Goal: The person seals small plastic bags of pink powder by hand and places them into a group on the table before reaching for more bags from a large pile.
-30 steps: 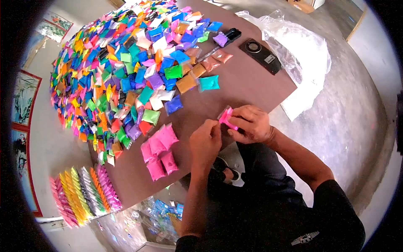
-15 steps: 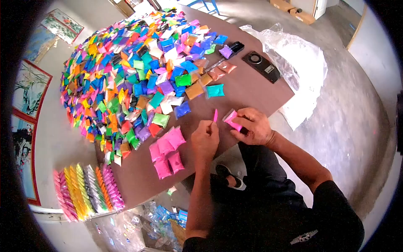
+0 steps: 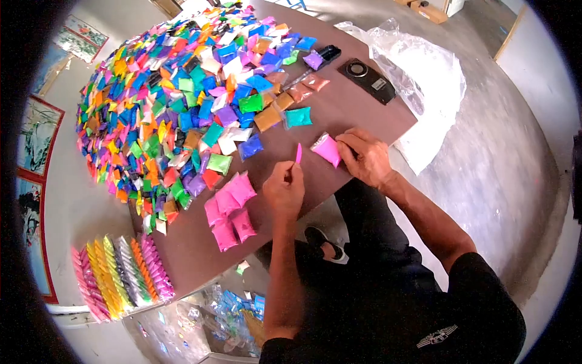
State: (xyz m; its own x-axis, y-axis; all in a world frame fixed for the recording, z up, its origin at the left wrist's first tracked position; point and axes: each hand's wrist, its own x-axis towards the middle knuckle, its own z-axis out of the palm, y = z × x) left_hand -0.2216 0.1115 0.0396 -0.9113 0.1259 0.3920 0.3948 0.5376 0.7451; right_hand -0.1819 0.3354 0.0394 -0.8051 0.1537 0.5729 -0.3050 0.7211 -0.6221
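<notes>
My left hand [image 3: 284, 189] is closed, with a thin, flat pink stick [image 3: 299, 153] poking up from its fingers. Just to its right, my right hand [image 3: 366, 159] pinches the right edge of a small clear packet with pink filling [image 3: 327, 150]. The packet's broad face shows, and its clear end points up and left. Left of my left hand, several similar pink packets [image 3: 228, 195] lie grouped together on the brown table [image 3: 188, 261].
A large heap of multicoloured packets [image 3: 200, 97] covers the table's far left. Twisted, coloured sleeves [image 3: 121, 273] lie at the near left corner. A black device with a round dial [image 3: 367, 80] and clear plastic sheeting [image 3: 424, 85] are at the right. Plastic scraps [image 3: 233, 315] lie below the table.
The pink packet has turned and shows more of its face, with my right hand's fingers now at its right edge. My left hand still grips the stick. The whole view has shifted slightly.
</notes>
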